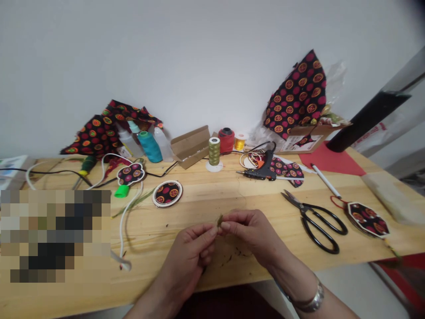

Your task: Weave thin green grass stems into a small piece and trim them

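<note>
Over the front of the table, my left hand [194, 246] and my right hand [250, 230] meet fingertip to fingertip. Both are closed in a pinch on a small olive-green tuft of thread [219, 219], mostly hidden by the fingers. Black scissors [303, 209] lie slightly open to the right of my right hand. Left of the hands rests a round, light-rimmed ornament [168, 193] with patterned fabric inside. A cone of olive thread [214, 153] stands upright behind them. Dark bits are scattered on the wood below my fingers.
A glue gun [270, 166] lies behind the scissors. To the right are an octagonal fabric ornament [368, 220] and a white pen [325, 180]. A flower-shaped ornament [131, 174], a white cable [122, 226] and glue bottles [162, 144] are at left. An opened cardboard box [191, 146] stands near the wall.
</note>
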`<state>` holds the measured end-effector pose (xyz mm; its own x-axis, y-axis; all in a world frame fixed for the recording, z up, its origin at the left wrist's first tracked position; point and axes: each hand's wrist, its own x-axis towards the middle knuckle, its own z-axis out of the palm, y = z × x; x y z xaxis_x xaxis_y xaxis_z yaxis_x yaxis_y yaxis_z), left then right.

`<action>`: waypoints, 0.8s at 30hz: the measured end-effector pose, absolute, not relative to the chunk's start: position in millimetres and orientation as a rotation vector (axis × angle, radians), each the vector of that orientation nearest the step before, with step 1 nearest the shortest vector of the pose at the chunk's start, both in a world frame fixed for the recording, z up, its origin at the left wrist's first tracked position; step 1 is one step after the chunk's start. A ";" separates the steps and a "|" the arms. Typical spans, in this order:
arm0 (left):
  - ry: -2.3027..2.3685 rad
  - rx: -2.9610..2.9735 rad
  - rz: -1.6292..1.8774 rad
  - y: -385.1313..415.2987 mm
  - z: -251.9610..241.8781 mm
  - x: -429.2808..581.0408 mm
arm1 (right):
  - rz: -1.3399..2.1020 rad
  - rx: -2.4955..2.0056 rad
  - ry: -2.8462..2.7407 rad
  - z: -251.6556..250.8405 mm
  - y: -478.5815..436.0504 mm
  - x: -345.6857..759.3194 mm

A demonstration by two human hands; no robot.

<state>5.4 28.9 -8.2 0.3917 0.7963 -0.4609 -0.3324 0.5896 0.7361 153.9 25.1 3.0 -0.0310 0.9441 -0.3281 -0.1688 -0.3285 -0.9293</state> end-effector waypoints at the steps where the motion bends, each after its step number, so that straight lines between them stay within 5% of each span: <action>1: 0.903 0.593 0.773 28.8 -8.6 5.4 | 1.544 -1.302 -0.886 2.5 25.2 153.9; 24: 0.987 0.483 0.869 29.7 -10.6 8.2 | 1.363 -1.237 -1.067 0.8 27.0 150.9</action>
